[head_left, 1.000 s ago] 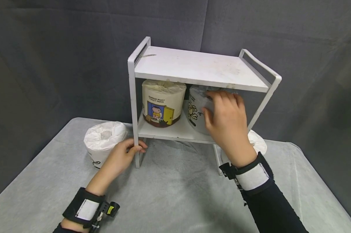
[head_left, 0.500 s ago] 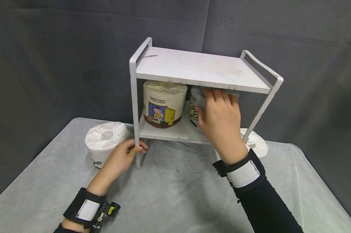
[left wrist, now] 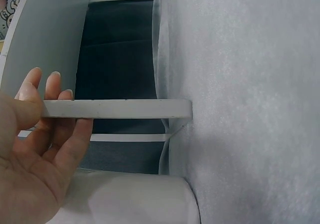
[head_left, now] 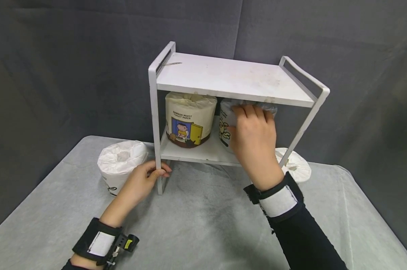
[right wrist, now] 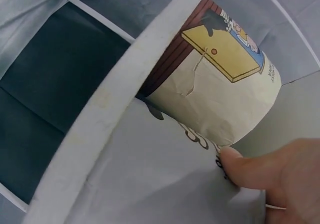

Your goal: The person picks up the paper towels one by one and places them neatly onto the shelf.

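A white two-tier rack (head_left: 223, 75) stands in the middle of the head view. My left hand (head_left: 143, 179) holds its front left leg (left wrist: 135, 108) low down, thumb and fingers on either side of it. On the rack's lower shelf sits a cream toilet paper roll (head_left: 190, 118), printed with a cartoon and a yellow door. Beside it on the shelf is a white toilet paper roll (right wrist: 155, 169) with black line drawings. My right hand (head_left: 255, 148) grips that white roll, thumb (right wrist: 250, 169) against its side and fingers over its top, hiding much of it.
Another white toilet paper roll (head_left: 120, 159) stands on the table left of the rack, close to the left forearm. One more roll (head_left: 296, 168) stands behind the rack's right leg. A grey cloth covers the table (head_left: 196, 225); a dark curtain (head_left: 72, 67) hangs behind.
My right hand has shifted left and slightly back with its fingers closer over the white roll, uncovering more of the roll at the far right. The left hand stays on the leg.
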{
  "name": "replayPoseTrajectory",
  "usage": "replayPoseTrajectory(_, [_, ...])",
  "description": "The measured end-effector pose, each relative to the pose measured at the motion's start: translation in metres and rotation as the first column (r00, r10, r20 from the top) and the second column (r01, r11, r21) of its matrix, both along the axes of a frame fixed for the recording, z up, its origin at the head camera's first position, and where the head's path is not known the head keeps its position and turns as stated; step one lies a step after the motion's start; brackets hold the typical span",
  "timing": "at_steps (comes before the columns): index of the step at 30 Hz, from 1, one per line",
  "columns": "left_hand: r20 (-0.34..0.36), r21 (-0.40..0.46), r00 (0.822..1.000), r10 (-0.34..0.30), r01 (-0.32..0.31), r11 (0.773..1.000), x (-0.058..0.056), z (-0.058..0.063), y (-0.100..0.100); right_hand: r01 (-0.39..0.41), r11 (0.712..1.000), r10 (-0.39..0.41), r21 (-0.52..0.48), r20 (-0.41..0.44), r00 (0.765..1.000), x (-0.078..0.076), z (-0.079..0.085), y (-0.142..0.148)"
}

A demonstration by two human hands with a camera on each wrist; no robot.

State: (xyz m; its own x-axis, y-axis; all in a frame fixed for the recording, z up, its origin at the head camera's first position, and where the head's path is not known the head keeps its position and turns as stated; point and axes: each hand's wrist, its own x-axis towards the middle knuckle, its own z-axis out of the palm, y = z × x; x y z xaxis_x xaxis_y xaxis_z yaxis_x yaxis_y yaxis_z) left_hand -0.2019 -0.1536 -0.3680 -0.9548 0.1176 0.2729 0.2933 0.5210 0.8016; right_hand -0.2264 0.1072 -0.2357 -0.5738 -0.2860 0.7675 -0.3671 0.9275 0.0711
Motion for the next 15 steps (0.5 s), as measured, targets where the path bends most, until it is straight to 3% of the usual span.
replayPoseTrajectory(15, [-0.014,-0.017,1.0,0.001,-0.001,1.0,0.001,0.002,0.001,-0.131,0.987,0.137,-0.095,0.063,0.989,-0.006,-0.007,0.016])
